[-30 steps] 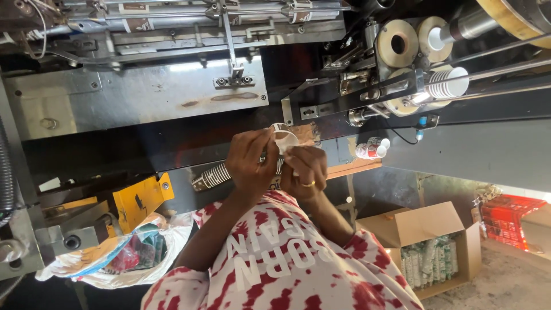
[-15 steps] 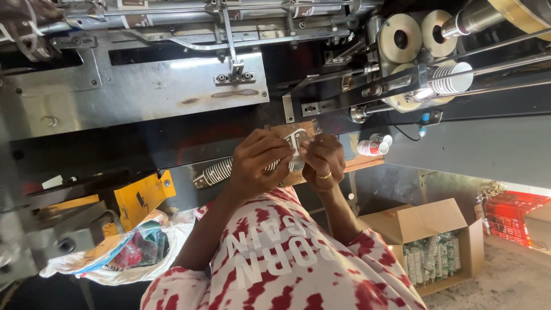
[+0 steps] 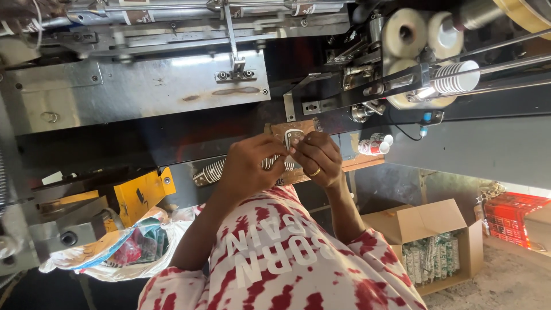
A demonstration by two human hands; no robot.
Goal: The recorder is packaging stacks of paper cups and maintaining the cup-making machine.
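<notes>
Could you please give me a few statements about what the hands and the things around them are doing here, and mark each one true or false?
1. Both hands pinch a small pale paper piece between their fingertips. True.
2. The left hand rests on the cardboard box. False: it is up at the paper piece, and the box stands on the floor, apart.
3. The right hand wears a ring. True.
4. The box is closed. False: its flaps are open and stacked cups show inside.
5. A row of white cups lies in the machine at upper right. True.
</notes>
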